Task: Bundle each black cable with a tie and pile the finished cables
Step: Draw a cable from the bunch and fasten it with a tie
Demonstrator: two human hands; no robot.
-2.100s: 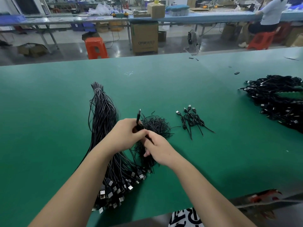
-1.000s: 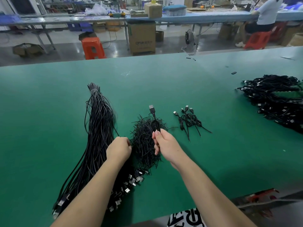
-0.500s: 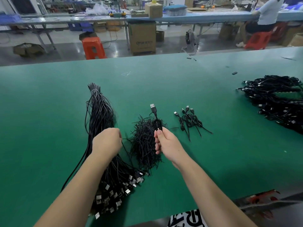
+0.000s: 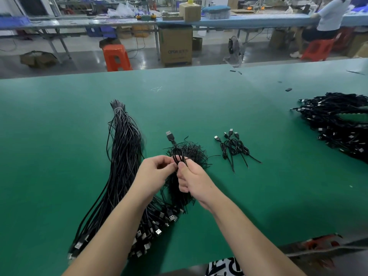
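A folded black cable with its USB plug pointing up is gripped by my right hand above the heap of black ties. My left hand meets it from the left, its fingertips pinching at the fold, seemingly on a thin tie. A long sheaf of loose black cables lies to the left, plugs toward me. A small pile of bundled cables rests to the right of the ties.
The work lies on a green table. A big tangle of black cables sits at the right edge. Small black bits lie far right. Beyond the table are an orange stool, cardboard boxes and a seated person.
My left hand left the loose cable sheaf and moved right to join my right hand at the folded cable. My right hand stayed over the ties, holding the cable.
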